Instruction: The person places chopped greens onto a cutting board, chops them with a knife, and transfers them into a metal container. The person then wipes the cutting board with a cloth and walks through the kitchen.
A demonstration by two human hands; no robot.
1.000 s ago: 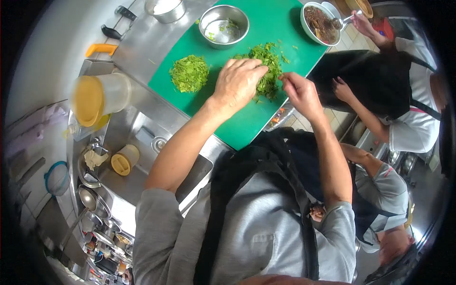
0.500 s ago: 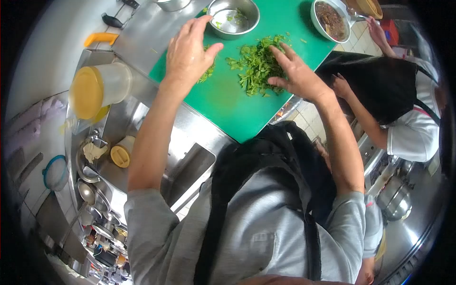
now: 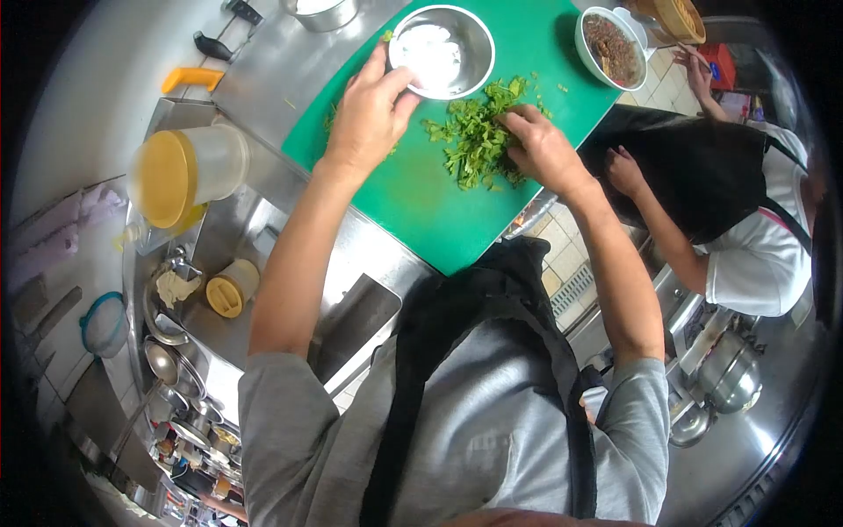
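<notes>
A round metal bowl (image 3: 479, 66) sits at the far end of the green cutting board (image 3: 421, 224), with a bright glare inside it. My left hand (image 3: 373, 119) grips the bowl's near-left rim, fingers closed around the edge. Beside the bowl lies a loose pile of chopped leafy greens (image 3: 470, 140). The fingers of my right hand (image 3: 544, 149) are curled together into the right side of this pile; their tips are partly hidden. A few more green bits lie under and beside my left hand.
A white bowl of dark, shredded-looking food (image 3: 610, 44) stands at the board's right corner. Close on the right is a co-worker in a black apron (image 3: 676, 167). To the left are a yellow-lidded container (image 3: 167, 180) and a sink (image 3: 356, 321). Another metal pan (image 3: 325, 13) stands behind.
My left hand has gone from open near the bowl to gripping its rim, and the bowl has tipped towards me. My right hand's spread fingers have closed into the greens.
</notes>
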